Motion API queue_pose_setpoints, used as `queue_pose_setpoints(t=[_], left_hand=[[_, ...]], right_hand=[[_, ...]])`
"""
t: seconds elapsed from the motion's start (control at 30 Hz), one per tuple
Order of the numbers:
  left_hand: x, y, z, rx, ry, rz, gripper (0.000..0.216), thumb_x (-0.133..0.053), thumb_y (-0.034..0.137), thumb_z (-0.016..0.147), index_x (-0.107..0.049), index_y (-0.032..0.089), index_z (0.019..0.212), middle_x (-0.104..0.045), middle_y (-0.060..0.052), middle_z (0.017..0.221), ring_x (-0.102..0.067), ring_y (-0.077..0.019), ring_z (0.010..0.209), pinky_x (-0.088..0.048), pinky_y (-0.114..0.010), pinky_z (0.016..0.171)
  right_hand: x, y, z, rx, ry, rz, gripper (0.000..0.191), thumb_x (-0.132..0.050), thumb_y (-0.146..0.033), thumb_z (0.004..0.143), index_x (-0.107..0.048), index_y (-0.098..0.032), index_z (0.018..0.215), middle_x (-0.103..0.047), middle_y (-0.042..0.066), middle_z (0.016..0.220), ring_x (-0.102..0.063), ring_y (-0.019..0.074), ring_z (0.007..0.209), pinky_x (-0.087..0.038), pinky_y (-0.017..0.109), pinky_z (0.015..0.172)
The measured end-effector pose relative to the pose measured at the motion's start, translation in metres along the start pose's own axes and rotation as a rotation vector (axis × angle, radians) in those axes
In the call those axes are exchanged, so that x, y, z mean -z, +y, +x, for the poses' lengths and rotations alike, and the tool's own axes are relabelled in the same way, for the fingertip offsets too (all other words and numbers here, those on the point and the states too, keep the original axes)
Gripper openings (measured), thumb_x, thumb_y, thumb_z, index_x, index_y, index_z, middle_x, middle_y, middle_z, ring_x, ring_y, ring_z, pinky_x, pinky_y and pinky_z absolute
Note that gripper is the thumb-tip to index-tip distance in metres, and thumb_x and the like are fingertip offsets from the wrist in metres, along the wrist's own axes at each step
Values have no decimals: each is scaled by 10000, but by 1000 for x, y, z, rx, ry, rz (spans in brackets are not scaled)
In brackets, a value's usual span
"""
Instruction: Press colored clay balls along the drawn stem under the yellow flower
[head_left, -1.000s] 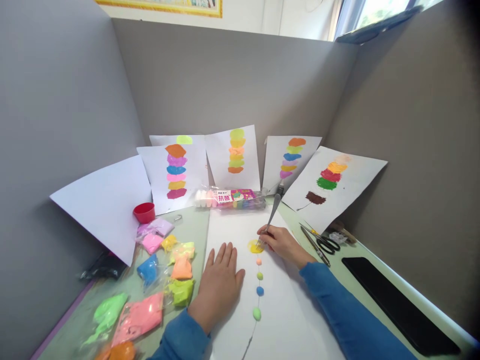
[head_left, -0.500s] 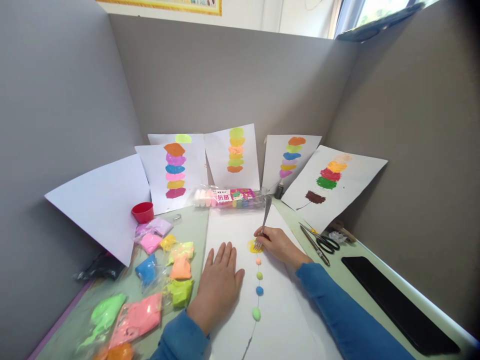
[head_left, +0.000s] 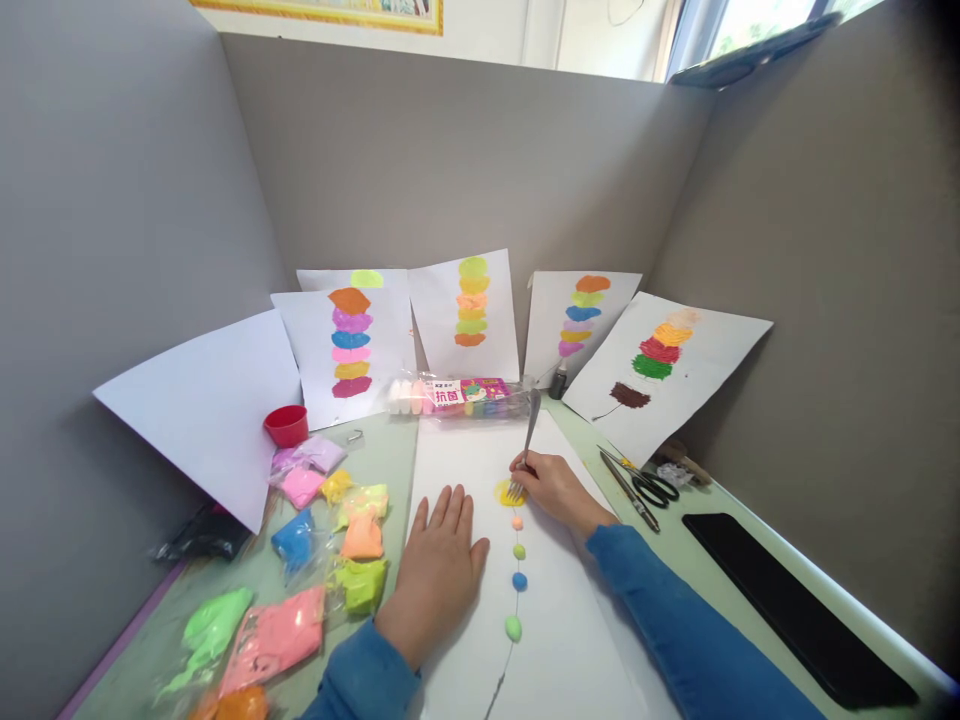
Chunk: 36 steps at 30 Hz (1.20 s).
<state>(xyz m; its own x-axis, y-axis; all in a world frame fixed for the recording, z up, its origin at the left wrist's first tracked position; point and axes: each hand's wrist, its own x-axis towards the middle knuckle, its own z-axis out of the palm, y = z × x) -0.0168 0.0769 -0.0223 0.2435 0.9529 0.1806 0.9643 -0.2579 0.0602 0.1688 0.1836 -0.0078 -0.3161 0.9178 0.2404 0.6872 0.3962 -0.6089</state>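
Note:
My right hand (head_left: 553,487) grips a metal fork (head_left: 531,428), its tines down on a flattened yellow clay piece (head_left: 505,493) near the top of a white paper sheet (head_left: 457,455). Below the yellow piece, small clay balls sit along a drawn line: an orange ball (head_left: 517,523), a yellow-green ball (head_left: 519,551), a blue ball (head_left: 520,581) and a light green ball (head_left: 513,628). Flat on the left part of the sheet lies my left hand (head_left: 441,570), fingers stretched out and holding nothing.
Bagged soft clay in several colours, such as a pink bag (head_left: 279,640), covers the table's left side near a red cup (head_left: 286,426). Painted sheets (head_left: 469,305) lean at the back behind a clear package (head_left: 465,395). Scissors (head_left: 652,488) and a black strip (head_left: 795,605) lie right.
Almost nothing differs. The fork's tines stay on the yellow clay while my right hand and sleeve shift very slightly; my left hand stays flat.

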Motion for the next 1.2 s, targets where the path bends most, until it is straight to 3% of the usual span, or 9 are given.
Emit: queue_pose_setpoints(t=[0.7,0.97,1.2], left_hand=[[1,0,-1,1,5,-14,531,-272,373,937,-392,96,1373,-327,-118,1454,-259,-250,1367,-233,-488,1115],[1,0,0,1,9,-20,532,-270,372,935,-403,89,1366,-338,-120,1449,-276,-255,1360,-243,-492,1109],[-3,-1,0,0,23,-8,534,-263,383,937,-403,100,1368,-340,-112,1453,-269,-249,1364,-238,-484,1111]], right_hand=[[-5,-1,7,-82,109,-64,164,-489,-199,785,-648,-172,813,-678,40,751,-599,173,707,-391,254,666],[-5,8,7,-107,190,31,206,-471,-270,797,-643,-173,852,-681,41,789,-609,177,717,-420,268,695],[-2,10,0,-82,68,172,194,-535,-286,740,-675,-174,817,-682,16,731,-610,152,663,-437,232,624]])
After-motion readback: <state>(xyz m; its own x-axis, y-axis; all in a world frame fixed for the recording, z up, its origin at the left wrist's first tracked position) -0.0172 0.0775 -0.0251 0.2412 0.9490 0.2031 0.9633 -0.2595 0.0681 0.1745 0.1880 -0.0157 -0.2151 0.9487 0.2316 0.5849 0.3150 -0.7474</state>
